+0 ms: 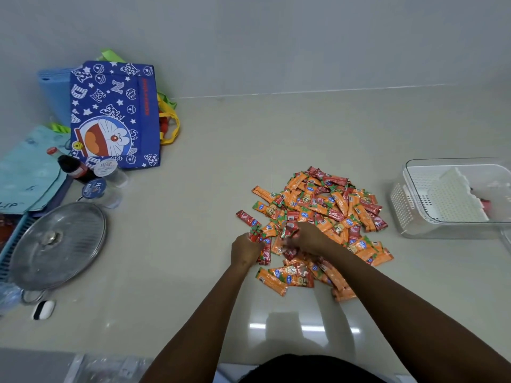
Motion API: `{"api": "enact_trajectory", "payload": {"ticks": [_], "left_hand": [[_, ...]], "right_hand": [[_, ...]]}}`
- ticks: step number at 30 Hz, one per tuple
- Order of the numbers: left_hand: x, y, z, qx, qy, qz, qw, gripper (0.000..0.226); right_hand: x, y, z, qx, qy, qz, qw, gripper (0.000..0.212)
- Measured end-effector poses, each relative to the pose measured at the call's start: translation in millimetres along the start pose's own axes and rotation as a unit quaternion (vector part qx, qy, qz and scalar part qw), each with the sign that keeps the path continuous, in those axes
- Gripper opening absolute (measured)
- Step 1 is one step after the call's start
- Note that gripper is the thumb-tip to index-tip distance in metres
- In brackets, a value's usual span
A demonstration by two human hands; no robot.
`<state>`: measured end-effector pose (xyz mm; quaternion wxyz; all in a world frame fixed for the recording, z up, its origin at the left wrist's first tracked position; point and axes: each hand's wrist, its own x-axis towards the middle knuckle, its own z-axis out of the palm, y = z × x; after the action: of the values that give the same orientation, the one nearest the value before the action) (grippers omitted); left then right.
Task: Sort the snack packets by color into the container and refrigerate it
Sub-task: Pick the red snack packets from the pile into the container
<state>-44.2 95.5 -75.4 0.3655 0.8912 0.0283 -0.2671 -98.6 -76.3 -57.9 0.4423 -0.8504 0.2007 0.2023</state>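
Many packets (318, 217) lie heaped on the floor (171, 258), long axes pointing every way. Left hand (246, 250) clutches red packets (258, 239) upright; right hand (309, 240) is blurred, grip unclear. Container (448, 228) is cut off at right.

Bare floor (387, 272) separates packet pile (326, 214) from container (409, 214).

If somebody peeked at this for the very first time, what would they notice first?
Probably the big heap of orange and red snack packets in the middle of the pale floor, with the left hand holding a few red ones and the right hand picking in the heap. Next, the bright blue cartoon bag at the far left by the wall. At the right edge stands a clear container with a white basket inside.
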Motion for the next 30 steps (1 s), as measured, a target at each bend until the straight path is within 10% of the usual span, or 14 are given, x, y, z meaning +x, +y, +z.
{"api": "enact_trajectory", "payload": {"ticks": [5, 11, 18, 23, 30], "left_hand": [[-12.9, 0.9, 18.3, 0.109, 0.050, 0.027, 0.992, 0.043], [-14.1, 2.3, 15.0, 0.071, 0.018, 0.015, 0.997, 0.037], [-18.2, -11.4, -3.8, -0.117, 0.000, -0.025, 0.993, 0.036], [-16.3, -11.0, -12.2, -0.187, 0.004, -0.053, 0.981, 0.044], [-14.4, -5.6, -14.3, -0.212, -0.006, -0.054, 0.976, 0.043]], "right_hand": [[-6.7, 14.8, -24.7, 0.305, 0.059, 0.099, 0.945, 0.065], [2.3, 16.9, -30.4, 0.326, 0.100, 0.149, 0.928, 0.110], [19.5, -8.9, -17.7, 0.023, 0.201, 0.087, 0.975, 0.046], [36.0, -7.3, -11.7, -0.170, 0.183, 0.012, 0.968, 0.041], [36.7, -6.5, -16.3, -0.032, 0.194, 0.053, 0.979, 0.036]]}}
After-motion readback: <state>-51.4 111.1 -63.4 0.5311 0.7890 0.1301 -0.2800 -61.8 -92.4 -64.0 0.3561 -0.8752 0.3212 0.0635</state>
